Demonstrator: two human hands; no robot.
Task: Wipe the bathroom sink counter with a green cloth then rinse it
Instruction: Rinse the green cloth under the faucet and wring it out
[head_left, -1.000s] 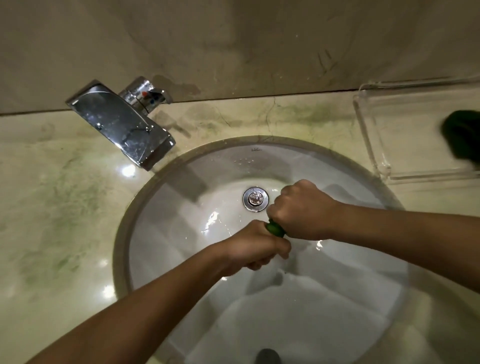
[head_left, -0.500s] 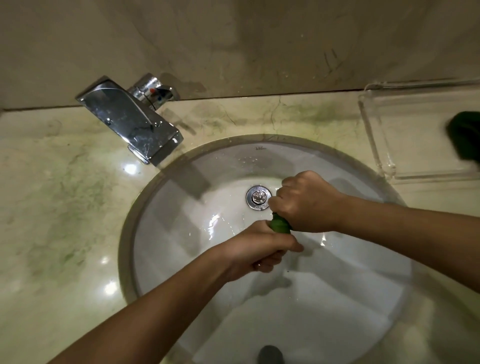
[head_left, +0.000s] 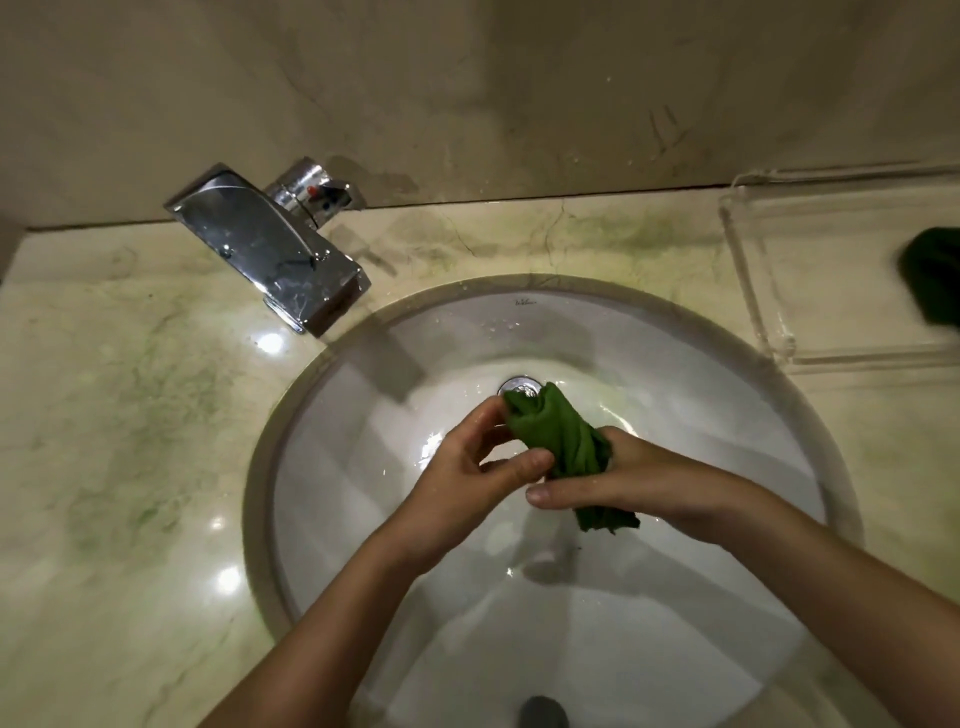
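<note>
Left forearm (head_left: 337, 597) and right forearm (head_left: 805, 561), both bare as far as can be seen, lie over the sink (head_left: 253, 483). Left hand (head_left: 467, 467) and right hand (head_left: 639, 488) have slim fingers (head_left: 485, 421), short plain nails and knuckles glistening wet.

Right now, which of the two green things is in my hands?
The twisted green cloth over the sink basin: left hand and right hand both grip it. The darker green thing lies untouched on the clear tray at the right edge.
</note>
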